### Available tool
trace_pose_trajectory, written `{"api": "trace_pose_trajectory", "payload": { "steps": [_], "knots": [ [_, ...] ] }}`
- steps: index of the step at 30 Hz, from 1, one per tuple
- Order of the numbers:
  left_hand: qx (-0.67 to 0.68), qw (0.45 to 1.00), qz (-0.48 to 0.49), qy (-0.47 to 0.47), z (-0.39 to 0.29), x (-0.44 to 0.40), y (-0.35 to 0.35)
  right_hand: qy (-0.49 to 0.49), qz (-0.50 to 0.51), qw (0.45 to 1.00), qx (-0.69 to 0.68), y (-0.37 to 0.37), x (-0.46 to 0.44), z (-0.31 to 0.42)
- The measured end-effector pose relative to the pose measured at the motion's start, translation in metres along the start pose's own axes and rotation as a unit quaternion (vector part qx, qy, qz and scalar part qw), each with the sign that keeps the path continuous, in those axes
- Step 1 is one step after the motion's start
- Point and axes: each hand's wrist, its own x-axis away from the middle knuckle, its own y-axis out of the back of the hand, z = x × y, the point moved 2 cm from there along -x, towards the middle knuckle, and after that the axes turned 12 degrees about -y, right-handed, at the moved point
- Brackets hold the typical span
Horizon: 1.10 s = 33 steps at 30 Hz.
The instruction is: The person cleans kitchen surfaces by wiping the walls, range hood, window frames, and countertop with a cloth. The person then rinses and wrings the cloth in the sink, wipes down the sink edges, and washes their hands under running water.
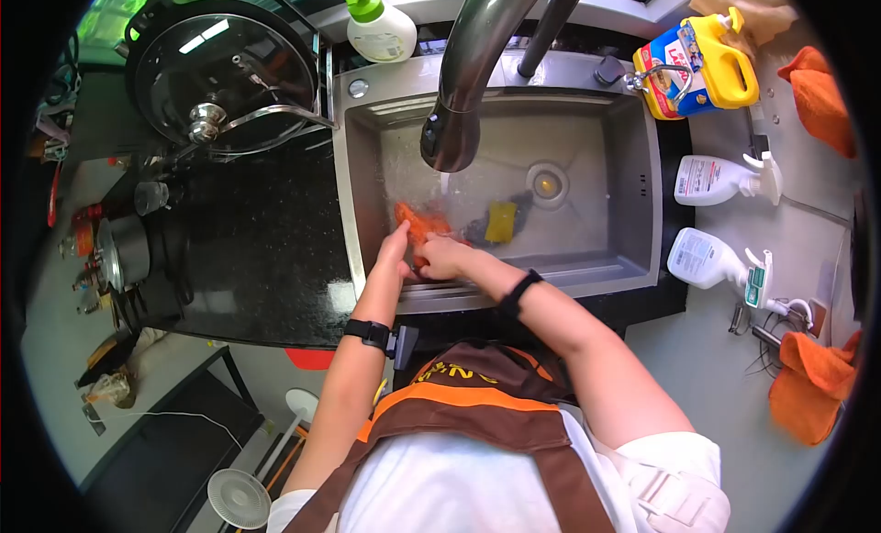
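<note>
An orange cloth point(420, 223) lies bunched in the left part of the steel sink point(633, 203), below the grey faucet point(451, 134), from which water runs. My left hand point(395, 249) touches the cloth's left side, its fingers close together. From the right, my right hand point(443, 257) has its fingers curled on the cloth's lower part. Water splashes about the cloth. To the right of my hands a yellow sponge point(501, 222) rests on a dark grey cloth point(523, 212) on the sink floor, near the drain point(548, 185).
A soap bottle point(381, 30) and a lidded black pan point(225, 83) stand behind and left. Along the right are a yellow jug point(730, 74), two spray bottles point(707, 180) and hanging orange cloths point(812, 391). A metal pot point(126, 253) sits far left.
</note>
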Motion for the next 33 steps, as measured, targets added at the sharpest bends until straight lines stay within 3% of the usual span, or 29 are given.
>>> {"api": "trace_pose_trajectory", "payload": {
  "steps": [1, 2, 3, 5, 7, 9, 10, 11, 12, 15, 16, 17, 20, 24, 26, 27, 29, 30, 31, 33],
  "knots": [
    [0.130, 0.977, 0.086, 0.142, 0.009, -0.002, 0.000, 0.108, -0.138, 0.980, -0.097, -0.003, 0.012, 0.001],
    [0.170, 0.935, 0.236, 0.204, 0.009, 0.003, -0.001, 0.148, -0.130, 0.971, -0.137, 0.009, 0.031, 0.009],
    [0.173, 0.933, 0.239, 0.207, 0.011, 0.006, -0.001, 0.188, -0.121, 0.959, -0.174, 0.024, 0.051, 0.016],
    [0.222, 0.867, 0.404, 0.191, -0.007, 0.028, -0.013, 0.152, -0.101, 0.951, -0.250, 0.054, 0.080, 0.017],
    [0.105, 0.959, 0.259, 0.055, -0.019, 0.060, -0.035, 0.150, -0.218, 0.905, -0.333, 0.052, 0.056, -0.023],
    [0.250, 0.899, 0.328, 0.148, -0.031, 0.072, -0.048, 0.069, -0.299, 0.899, -0.314, 0.043, 0.027, -0.064],
    [0.250, 0.901, 0.327, 0.140, -0.036, 0.078, -0.053, 0.076, -0.299, 0.899, -0.312, 0.044, 0.030, -0.062],
    [0.283, 0.870, 0.376, 0.145, -0.041, 0.086, -0.061, 0.068, -0.163, 0.837, -0.518, 0.039, 0.035, -0.061],
    [0.313, 0.836, 0.425, 0.150, -0.047, 0.095, -0.069, 0.054, -0.016, 0.721, -0.691, 0.036, 0.038, -0.058],
    [0.215, 0.847, 0.476, 0.097, -0.053, 0.113, -0.085, 0.144, 0.055, 0.713, -0.684, 0.048, 0.038, -0.057],
    [0.156, 0.901, 0.394, 0.089, -0.052, 0.116, -0.088, 0.161, 0.028, 0.745, -0.647, 0.056, 0.042, -0.056],
    [0.153, 0.900, 0.397, 0.091, -0.047, 0.111, -0.091, 0.161, 0.024, 0.744, -0.648, 0.064, 0.044, -0.057],
    [0.059, 0.917, 0.387, 0.073, -0.037, 0.106, -0.106, 0.068, 0.003, 0.830, -0.553, 0.076, 0.040, -0.061],
    [-0.013, 0.935, 0.355, 0.017, -0.025, 0.095, -0.117, -0.029, -0.095, 0.858, -0.504, 0.073, 0.018, -0.055],
    [-0.155, 0.956, 0.247, -0.029, -0.020, 0.090, -0.125, -0.164, -0.217, 0.925, -0.265, 0.078, 0.015, -0.049],
    [-0.159, 0.954, 0.251, -0.031, -0.019, 0.092, -0.131, -0.184, -0.273, 0.913, -0.240, 0.077, 0.019, -0.045],
    [-0.328, 0.919, 0.176, -0.133, -0.023, 0.101, -0.140, -0.242, -0.308, 0.900, -0.193, 0.069, 0.015, -0.048],
    [-0.428, 0.847, 0.153, -0.275, 0.001, 0.078, -0.135, -0.267, -0.298, 0.890, -0.219, 0.066, 0.016, -0.052],
    [-0.430, 0.845, 0.155, -0.278, 0.019, 0.063, -0.132, -0.267, -0.301, 0.888, -0.221, 0.068, 0.024, -0.051],
    [-0.494, 0.730, 0.179, -0.437, 0.033, 0.052, -0.131, -0.317, -0.265, 0.868, -0.275, 0.069, 0.039, -0.052]
  ]
}}
